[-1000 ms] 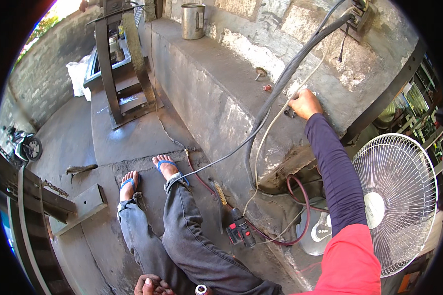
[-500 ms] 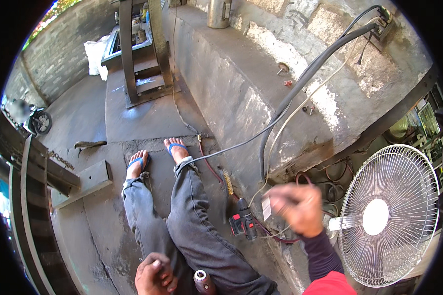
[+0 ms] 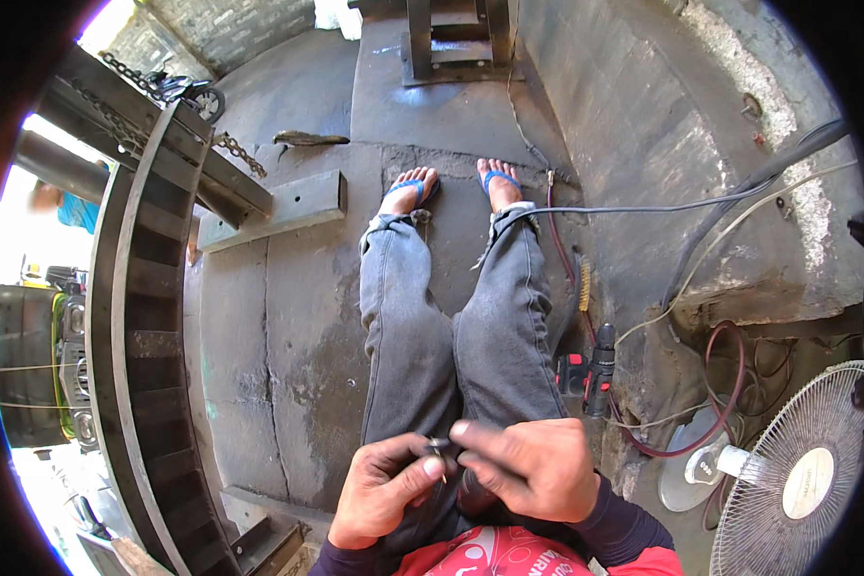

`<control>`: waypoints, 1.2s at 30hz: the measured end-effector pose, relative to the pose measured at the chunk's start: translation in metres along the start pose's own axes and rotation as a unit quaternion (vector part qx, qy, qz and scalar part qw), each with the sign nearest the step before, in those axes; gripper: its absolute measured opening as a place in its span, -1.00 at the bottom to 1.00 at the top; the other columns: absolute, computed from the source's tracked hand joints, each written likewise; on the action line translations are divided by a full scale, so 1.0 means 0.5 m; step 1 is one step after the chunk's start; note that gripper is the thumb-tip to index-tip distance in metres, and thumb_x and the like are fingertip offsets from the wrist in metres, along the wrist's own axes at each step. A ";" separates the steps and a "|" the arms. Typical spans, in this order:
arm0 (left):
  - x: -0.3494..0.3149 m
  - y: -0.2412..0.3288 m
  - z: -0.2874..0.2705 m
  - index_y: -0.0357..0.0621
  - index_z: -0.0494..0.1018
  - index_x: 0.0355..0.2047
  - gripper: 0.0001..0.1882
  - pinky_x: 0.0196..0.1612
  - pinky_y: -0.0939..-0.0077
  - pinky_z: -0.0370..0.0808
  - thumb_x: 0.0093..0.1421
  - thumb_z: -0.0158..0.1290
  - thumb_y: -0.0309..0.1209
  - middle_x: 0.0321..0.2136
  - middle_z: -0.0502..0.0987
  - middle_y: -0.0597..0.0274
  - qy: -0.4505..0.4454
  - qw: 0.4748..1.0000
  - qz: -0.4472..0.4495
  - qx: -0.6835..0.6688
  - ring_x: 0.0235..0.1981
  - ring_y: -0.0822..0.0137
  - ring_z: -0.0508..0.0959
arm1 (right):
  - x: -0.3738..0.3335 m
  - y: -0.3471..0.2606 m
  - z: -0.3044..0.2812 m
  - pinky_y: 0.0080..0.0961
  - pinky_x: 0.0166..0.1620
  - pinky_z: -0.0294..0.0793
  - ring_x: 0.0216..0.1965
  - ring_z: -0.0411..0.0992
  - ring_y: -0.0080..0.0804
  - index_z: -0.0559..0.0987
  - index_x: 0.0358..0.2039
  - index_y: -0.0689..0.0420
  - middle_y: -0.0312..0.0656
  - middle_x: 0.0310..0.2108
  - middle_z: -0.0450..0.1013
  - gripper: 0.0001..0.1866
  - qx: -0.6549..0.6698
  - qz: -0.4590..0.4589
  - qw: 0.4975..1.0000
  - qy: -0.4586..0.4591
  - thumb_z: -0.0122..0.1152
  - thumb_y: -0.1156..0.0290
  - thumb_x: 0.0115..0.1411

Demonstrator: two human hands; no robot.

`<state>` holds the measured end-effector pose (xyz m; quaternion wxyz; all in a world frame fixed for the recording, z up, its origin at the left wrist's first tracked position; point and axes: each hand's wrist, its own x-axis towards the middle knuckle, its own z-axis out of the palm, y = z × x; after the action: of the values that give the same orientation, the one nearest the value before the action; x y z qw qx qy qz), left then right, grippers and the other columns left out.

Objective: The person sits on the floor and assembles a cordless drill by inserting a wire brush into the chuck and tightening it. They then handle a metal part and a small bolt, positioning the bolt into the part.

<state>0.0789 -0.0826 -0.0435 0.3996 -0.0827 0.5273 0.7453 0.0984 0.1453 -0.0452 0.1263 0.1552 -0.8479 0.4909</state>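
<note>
My left hand (image 3: 386,488) is closed over my lap, with a small metal piece (image 3: 439,447) pinched between thumb and fingers. The piece has a dark round top and a thin shaft; its exact kind is too small to tell. Close to its right side is my right hand (image 3: 540,472), index finger and thumb apart and slightly blurred. Nothing shows between those two fingertips. A dark reddish cylindrical tool (image 3: 474,494) lies between my thighs, partly hidden by the right hand.
A black and red cordless drill (image 3: 599,370) lies on the floor right of my leg. Beside it run a red hose (image 3: 730,384) and a grey cable (image 3: 634,208). A white fan (image 3: 806,485) stands at lower right. Left is a steel frame (image 3: 154,336); right, a concrete ledge (image 3: 643,125).
My right hand has come back from the right side to my lap, beside the left. The left hand has moved forward and right. My view has swung leftward and down.
</note>
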 end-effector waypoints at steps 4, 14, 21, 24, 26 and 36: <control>0.022 -0.054 0.022 -0.28 0.53 -0.23 -0.77 -0.24 0.61 0.48 0.48 0.10 -0.33 -0.41 0.62 0.29 0.167 0.976 0.108 0.089 -0.36 0.52 0.58 | -0.035 0.003 -0.016 -0.44 -0.47 0.48 -0.61 0.52 -0.48 0.68 0.06 0.16 -0.19 -0.56 0.55 -0.47 0.074 0.295 0.952 -0.032 0.58 0.14 0.16; 0.052 -0.073 0.063 -0.30 0.52 -0.12 -0.75 -0.45 0.69 0.31 0.47 0.14 -0.30 -0.50 0.52 0.38 0.174 0.975 0.131 0.053 -0.52 0.62 0.46 | -0.090 0.040 -0.057 -0.66 -0.49 0.24 -0.55 0.30 -0.72 0.62 -0.03 0.30 -0.43 -0.56 0.38 -0.73 0.374 0.499 0.776 0.092 0.27 0.40 0.36; 0.078 -0.036 0.068 -0.30 0.59 -0.10 -0.76 -0.51 0.76 0.23 0.47 0.14 -0.33 -0.32 0.70 0.21 0.107 0.981 0.157 0.049 -0.56 0.70 0.39 | -0.142 0.058 -0.083 -0.11 0.25 0.53 0.09 0.57 -0.03 0.41 0.23 0.47 0.10 0.06 0.52 -0.51 0.640 0.417 0.620 0.178 -0.07 0.67 0.27; 0.087 -0.030 0.075 -0.31 0.53 -0.15 -0.72 -0.44 0.65 0.36 0.49 0.09 -0.28 -0.52 0.44 0.38 0.106 0.984 0.130 0.051 -0.60 0.64 0.29 | -0.149 0.044 -0.079 -0.09 0.29 0.51 0.14 0.55 0.00 0.39 0.24 0.49 0.13 0.09 0.51 -0.50 0.651 0.396 0.628 0.160 -0.06 0.70 0.27; 0.095 -0.028 0.073 -0.30 0.49 -0.14 -0.71 -0.30 0.49 0.54 0.49 0.05 -0.25 -0.54 0.31 0.43 0.093 0.991 0.073 -0.057 -0.55 0.56 0.31 | -0.147 0.036 -0.072 -0.11 0.29 0.52 0.16 0.54 0.00 0.38 0.27 0.46 0.14 0.13 0.50 -0.51 0.638 0.384 0.650 0.156 0.07 0.64 0.34; 0.124 -0.052 0.031 -0.21 0.46 0.00 -0.69 -0.02 0.07 0.72 0.57 -0.12 -0.23 0.00 0.63 -0.14 -0.028 0.923 0.038 -0.382 -0.04 -0.02 0.71 | -0.117 0.018 -0.049 -0.34 -0.04 0.73 -0.10 0.66 -0.15 0.55 0.08 0.43 0.15 -0.06 0.60 -0.68 0.443 0.407 0.782 0.164 0.28 0.51 0.40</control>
<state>0.0599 -0.0347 -0.0891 0.3239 -0.1881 0.1934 0.9068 0.1502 0.1792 -0.0618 -0.0305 -0.2482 -0.4880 0.8363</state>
